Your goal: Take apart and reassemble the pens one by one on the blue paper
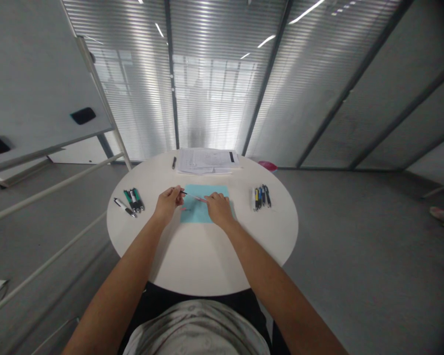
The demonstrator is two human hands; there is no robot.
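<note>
My left hand (168,203) pinches a slim pink pen (196,197) over a sheet of light blue paper (197,213), and a dark tip shows beside my fingers. My right hand (218,208) rests on the paper's right part, its fingertips next to the pen's far end. I cannot tell whether those fingers grip the pen. A small pink mark (185,209) lies on the paper near its left edge.
The round white table (203,261) holds a stack of papers (207,161) and a lone black pen (174,162) at the back. Bundled pens (131,202) lie left, more pens (261,197) right. A whiteboard (33,74) stands left; a pink object (268,165) sits behind the table.
</note>
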